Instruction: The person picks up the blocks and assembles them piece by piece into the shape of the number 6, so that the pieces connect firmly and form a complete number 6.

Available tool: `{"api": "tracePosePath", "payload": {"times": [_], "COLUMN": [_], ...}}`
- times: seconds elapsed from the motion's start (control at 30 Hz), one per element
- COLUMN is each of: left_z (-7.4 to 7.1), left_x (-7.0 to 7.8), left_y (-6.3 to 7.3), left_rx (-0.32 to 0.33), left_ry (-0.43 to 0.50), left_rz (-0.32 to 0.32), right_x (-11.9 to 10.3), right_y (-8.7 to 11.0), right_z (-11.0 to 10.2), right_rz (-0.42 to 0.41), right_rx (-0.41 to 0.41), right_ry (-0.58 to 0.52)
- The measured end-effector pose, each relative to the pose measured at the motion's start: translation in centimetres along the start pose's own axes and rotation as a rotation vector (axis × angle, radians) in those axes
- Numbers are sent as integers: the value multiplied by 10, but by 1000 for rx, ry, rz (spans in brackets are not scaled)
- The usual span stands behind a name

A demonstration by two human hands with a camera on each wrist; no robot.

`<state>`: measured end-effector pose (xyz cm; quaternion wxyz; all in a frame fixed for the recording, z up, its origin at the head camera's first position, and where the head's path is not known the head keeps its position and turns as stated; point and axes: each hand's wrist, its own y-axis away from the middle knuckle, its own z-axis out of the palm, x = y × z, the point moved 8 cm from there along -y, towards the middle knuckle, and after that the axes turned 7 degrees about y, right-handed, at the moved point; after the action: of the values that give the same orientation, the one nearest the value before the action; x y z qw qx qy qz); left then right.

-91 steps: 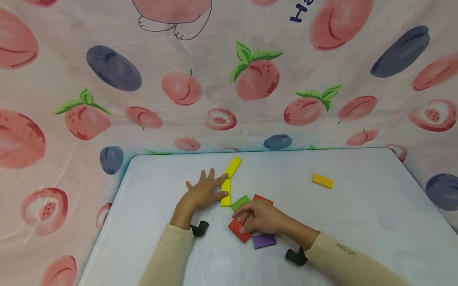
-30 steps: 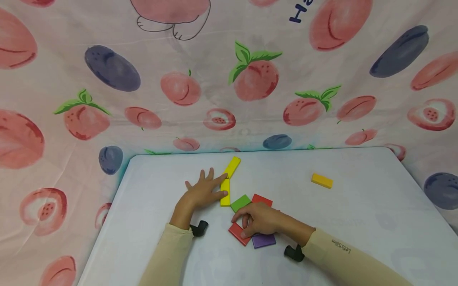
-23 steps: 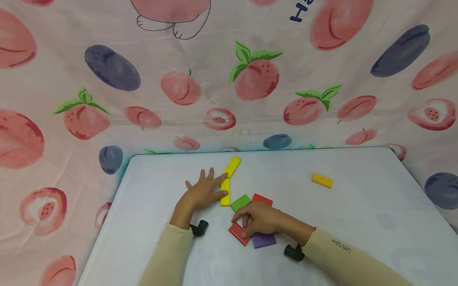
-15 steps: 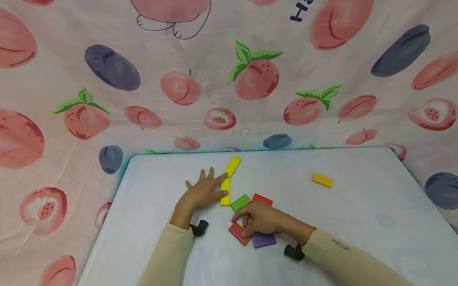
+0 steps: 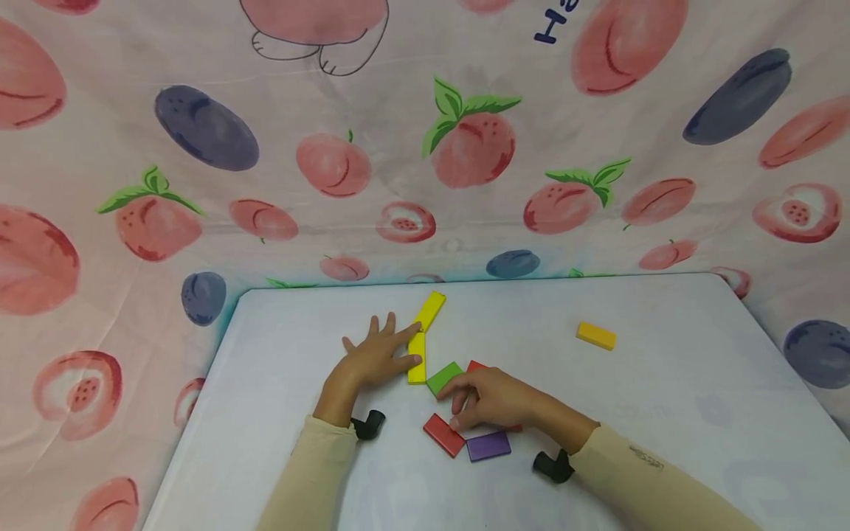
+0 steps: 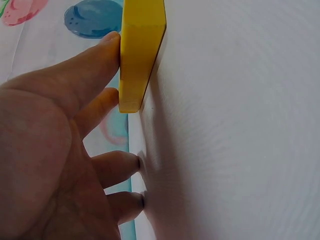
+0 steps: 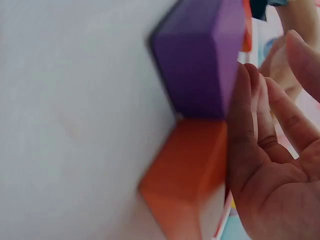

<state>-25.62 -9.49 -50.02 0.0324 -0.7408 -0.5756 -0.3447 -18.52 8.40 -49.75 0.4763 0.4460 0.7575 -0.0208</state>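
Note:
My left hand [image 5: 372, 358] lies with fingers spread, its index fingertip on the far yellow block [image 5: 432, 308] and thumb on the near yellow block [image 5: 416, 371]. In the left wrist view thumb and finger touch the side of a yellow block [image 6: 142, 55]. My right hand [image 5: 494, 398] hovers with loosely bent fingers over a ring of blocks and holds nothing. Its thumb tip is right by a red block [image 5: 443, 436]. A purple block [image 5: 488, 447] and a green block [image 5: 443, 378] are near. Another red block [image 5: 474, 365] is partly hidden behind the hand; a red piece [image 5: 515, 428] shows under it.
A lone orange-yellow block [image 5: 596, 335] lies at the back right of the white table [image 5: 664, 398]. A fruit-printed cloth [image 5: 398, 88] hangs behind the table's far edge. Black wrist cameras [image 5: 553, 467] sit under both wrists.
The right hand first pulled the front red block slightly toward the person, against the purple one. Now it has let go and shifted a little right. The left hand has stayed in place.

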Motion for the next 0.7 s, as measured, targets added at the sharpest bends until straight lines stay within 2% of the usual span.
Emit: {"api": "tracePosePath", "payload": {"times": [0.17, 0.4, 0.7], "left_z": [0, 1, 0], "left_x": [0, 0, 1], "left_y": [1, 1, 1], "left_rx": [-2, -4, -11], "left_ry": [7, 8, 15], "left_rz": [-7, 1, 10], "right_x": [7, 22, 46], "right_y": [8, 23, 44], "right_z": [-21, -61, -116], "right_rz": [4, 62, 122], "right_rx": [78, 231, 428], "right_ry": [-45, -91, -23]}}
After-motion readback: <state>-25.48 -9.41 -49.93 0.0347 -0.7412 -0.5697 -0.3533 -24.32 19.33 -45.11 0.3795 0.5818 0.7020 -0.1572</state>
